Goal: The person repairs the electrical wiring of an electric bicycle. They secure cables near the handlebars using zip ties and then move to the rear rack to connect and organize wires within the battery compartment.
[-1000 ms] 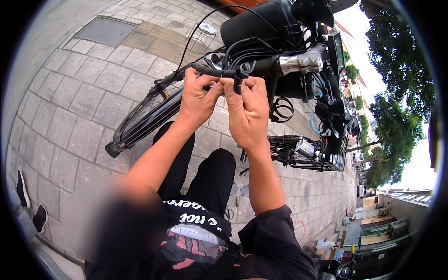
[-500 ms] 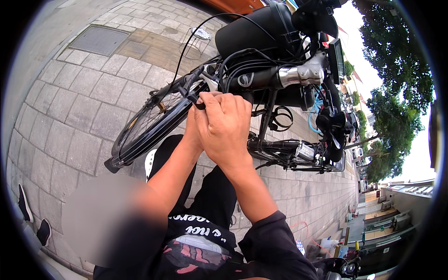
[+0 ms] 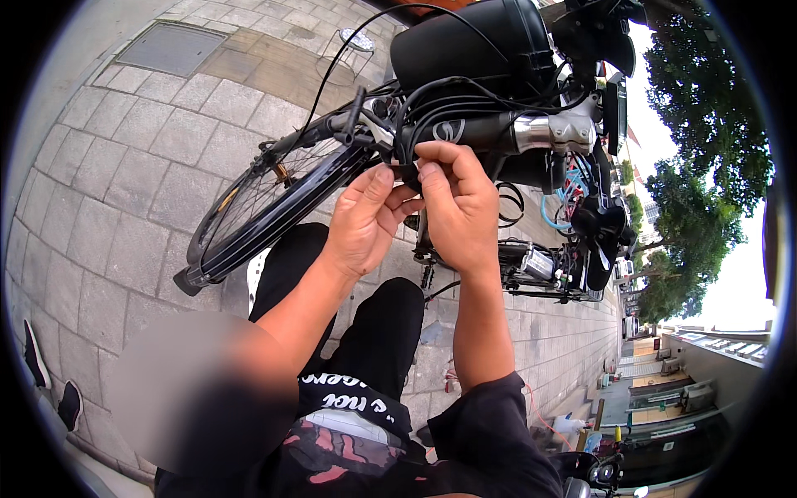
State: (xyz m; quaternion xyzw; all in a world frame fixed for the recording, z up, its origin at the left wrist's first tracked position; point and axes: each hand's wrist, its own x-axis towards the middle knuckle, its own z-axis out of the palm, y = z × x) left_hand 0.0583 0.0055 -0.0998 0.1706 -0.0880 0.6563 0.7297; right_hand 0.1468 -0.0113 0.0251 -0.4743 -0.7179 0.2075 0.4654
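Observation:
Both hands are at the front of a black bicycle, just below its head tube point(image 3: 465, 130). My left hand point(image 3: 359, 222) pinches the near end of a short black strap-like piece point(image 3: 404, 176) between thumb and fingers. Close beside it, my right hand point(image 3: 459, 209) grips the same piece, thumb pressed against a bent forefinger. Fingers partly cover this piece, so its exact kind cannot be made out. Black cables point(image 3: 440, 93) loop right above the hands. To their left are the front brake point(image 3: 353, 124) and the wheel under a black mudguard point(image 3: 282, 217).
A black cylindrical bag or case point(image 3: 465, 46) hangs by the handlebar, next to the silver stem point(image 3: 552, 133). A small stool point(image 3: 357, 40) stands behind the wheel on the paving point(image 3: 149, 199). At far left another person's shoes point(image 3: 70, 405) show. A motorcycle point(image 3: 602, 473) is at lower right.
My hands were clasped together, the right over the left; now they are apart, side by side, with the black strap-like piece between them. The view has shifted slightly.

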